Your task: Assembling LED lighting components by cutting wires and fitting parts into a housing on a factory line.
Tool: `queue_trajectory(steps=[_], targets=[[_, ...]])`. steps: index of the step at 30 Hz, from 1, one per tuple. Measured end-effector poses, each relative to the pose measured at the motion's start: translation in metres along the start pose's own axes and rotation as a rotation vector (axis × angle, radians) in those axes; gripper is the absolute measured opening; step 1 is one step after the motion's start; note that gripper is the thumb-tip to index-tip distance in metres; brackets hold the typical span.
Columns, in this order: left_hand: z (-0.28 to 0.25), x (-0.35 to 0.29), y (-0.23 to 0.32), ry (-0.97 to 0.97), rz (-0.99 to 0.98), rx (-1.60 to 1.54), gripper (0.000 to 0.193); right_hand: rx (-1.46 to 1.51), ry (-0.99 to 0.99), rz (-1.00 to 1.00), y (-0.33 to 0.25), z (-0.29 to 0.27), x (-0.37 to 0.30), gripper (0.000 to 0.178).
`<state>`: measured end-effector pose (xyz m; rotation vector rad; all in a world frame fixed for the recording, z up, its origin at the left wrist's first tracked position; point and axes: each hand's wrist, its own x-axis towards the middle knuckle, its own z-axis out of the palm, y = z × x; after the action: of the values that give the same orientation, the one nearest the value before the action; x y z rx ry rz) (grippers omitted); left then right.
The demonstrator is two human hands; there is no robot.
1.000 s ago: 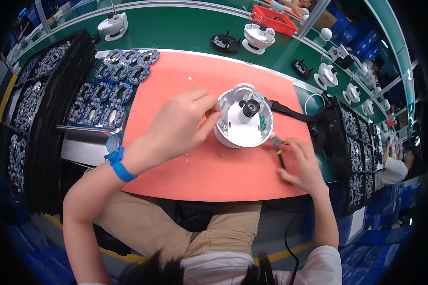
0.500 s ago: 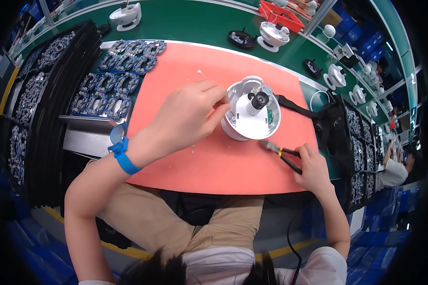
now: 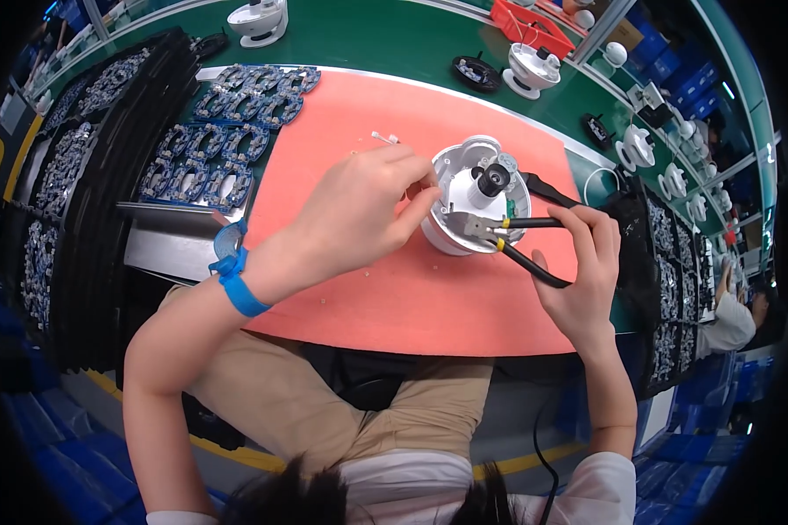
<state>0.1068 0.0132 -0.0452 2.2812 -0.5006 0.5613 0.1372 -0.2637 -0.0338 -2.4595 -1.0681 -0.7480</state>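
A round white camera housing (image 3: pixel 446 237) stands on the pink mat, its inside facing up. From its middle rises a black lens (image 3: pixel 495 178). At the housing's left rim, my left hand (image 3: pixel 355 208) pinches thumb and fingertips together; whatever is between them is too small or hidden. My right hand (image 3: pixel 587 267) is wrapped around the handles of cutting pliers (image 3: pixel 534 265), black with yellow bands. The handles are spread, and the metal jaws overlap the near side of the housing in view. A blue wrist strap (image 3: pixel 242 284) circles my left wrist.
Pink mat (image 3: pixel 359 319) lies under the work, with small white bits on it. Blue circuit boards (image 3: pixel 206 162) are laid out on the left, beside stacked black trays (image 3: pixel 118 201). Farther back, more white camera units (image 3: pixel 534 70) and a red bin (image 3: pixel 534 31) occupy the green bench.
My right hand has lifted the pliers from the mat up and left to the housing, and their handles have spread. My left hand stays pinched at the rim. The whole view has shifted slightly.
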Motion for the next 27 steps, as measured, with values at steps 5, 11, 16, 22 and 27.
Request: queue_trajectory(steps=[5,11,16,22,27], targets=[[-0.004,0.002,-0.003,0.012,-0.011,0.009,0.005,-0.068,0.006,-0.027,-0.001,0.001,0.010,0.055],[-0.003,0.005,-0.010,0.058,-0.031,0.004,0.006,-0.071,0.069,0.000,0.002,-0.001,0.015,0.055],[-0.003,0.007,-0.008,0.078,-0.079,-0.013,0.007,-0.181,0.080,-0.036,-0.005,0.008,0.020,0.054],[-0.004,0.009,-0.009,0.104,-0.115,-0.060,0.008,-0.215,0.071,-0.030,-0.013,0.008,0.024,0.051],[-0.003,0.009,-0.010,0.101,-0.097,-0.062,0.007,-0.300,-0.031,-0.056,-0.019,-0.001,0.031,0.052]])
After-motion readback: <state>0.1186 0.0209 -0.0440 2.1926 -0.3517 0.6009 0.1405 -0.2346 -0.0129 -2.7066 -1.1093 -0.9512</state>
